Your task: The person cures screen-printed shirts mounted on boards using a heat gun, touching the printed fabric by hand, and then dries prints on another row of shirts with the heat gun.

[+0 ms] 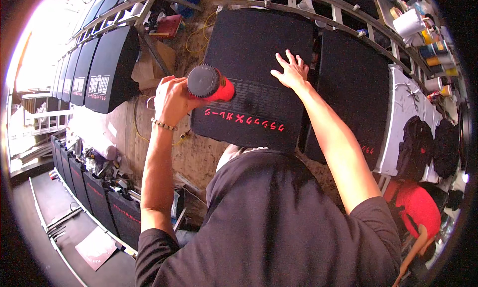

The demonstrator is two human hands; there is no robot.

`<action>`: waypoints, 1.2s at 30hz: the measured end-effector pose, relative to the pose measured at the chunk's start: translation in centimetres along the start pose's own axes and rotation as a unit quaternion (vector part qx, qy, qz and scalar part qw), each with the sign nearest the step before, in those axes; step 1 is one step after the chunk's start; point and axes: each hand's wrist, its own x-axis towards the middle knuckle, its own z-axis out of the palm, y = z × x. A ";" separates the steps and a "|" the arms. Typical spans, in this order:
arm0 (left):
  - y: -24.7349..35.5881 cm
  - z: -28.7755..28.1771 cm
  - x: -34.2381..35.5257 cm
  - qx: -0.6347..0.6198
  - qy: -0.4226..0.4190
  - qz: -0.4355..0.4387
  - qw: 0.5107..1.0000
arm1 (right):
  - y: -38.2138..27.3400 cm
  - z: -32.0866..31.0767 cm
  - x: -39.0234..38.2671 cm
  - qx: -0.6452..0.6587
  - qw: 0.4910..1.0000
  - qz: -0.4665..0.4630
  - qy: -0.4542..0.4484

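In front of me a black T-shirt (254, 43) lies flat on a board, with a row of red printed characters and a dark grey printed block on it. My left hand (171, 99) is closed round a red heat gun (222, 90) with a round black vent at its back. The gun's dark nozzle points at the printed block from above. My right hand (292, 72) has its fingers spread over the right part of the shirt. I cannot tell whether it touches the cloth.
Another black shirt (348, 83) lies on a board to the right. Several shirt boards (117, 68) stand at the left. A metal rail (303, 0) runs behind, with pots (409, 23) at the far right. A person in red (418, 207) bends at the lower right.
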 end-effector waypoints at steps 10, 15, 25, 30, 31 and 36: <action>2.7 1.1 4.5 0.009 -0.046 0.040 0.998 | 1.9 1.2 0.4 0.027 0.999 -0.045 -0.002; 3.9 1.5 6.0 -0.012 -0.027 0.034 0.999 | 2.9 2.2 0.5 0.029 0.998 -0.058 0.006; 2.2 0.5 6.2 0.057 -0.068 -0.027 0.996 | 3.3 2.0 0.8 0.015 0.997 -0.061 -0.040; 1.0 0.3 5.4 0.019 -0.049 -0.049 0.997 | 3.2 2.0 0.8 0.005 0.998 -0.059 -0.035; 0.7 0.2 5.2 0.009 -0.083 -0.070 0.994 | 3.2 1.9 0.8 0.009 0.997 -0.061 -0.040; 1.6 0.7 4.9 0.011 -0.043 -0.042 0.998 | 3.3 2.2 0.9 0.011 0.997 -0.066 -0.041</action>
